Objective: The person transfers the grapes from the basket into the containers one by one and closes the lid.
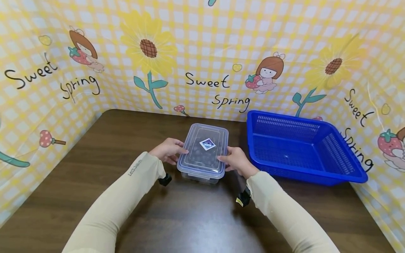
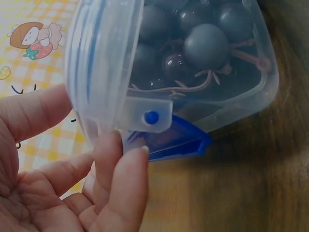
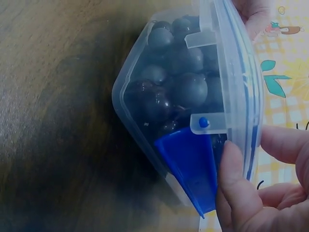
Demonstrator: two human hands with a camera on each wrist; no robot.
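Observation:
A clear plastic food container (image 1: 202, 178) stands on the table, full of dark grapes (image 2: 207, 47) with thin stems among them. Its see-through lid (image 1: 209, 135) lies over it, with a diamond-shaped sticker near the middle. On the left side my left hand (image 1: 167, 150) pinches the lid's edge, thumb on top and fingertips by the side latch. My right hand (image 1: 238, 160) grips the opposite edge the same way. One blue latch (image 3: 190, 166) juts outward on the right side, and another blue latch (image 2: 174, 140) sticks out on the left.
To the right of the container stands a blue plastic basket (image 1: 319, 175) with perforated walls. A yellow checked cloth (image 1: 202, 45) printed with flowers hangs behind and beside the brown wooden table (image 1: 136, 123).

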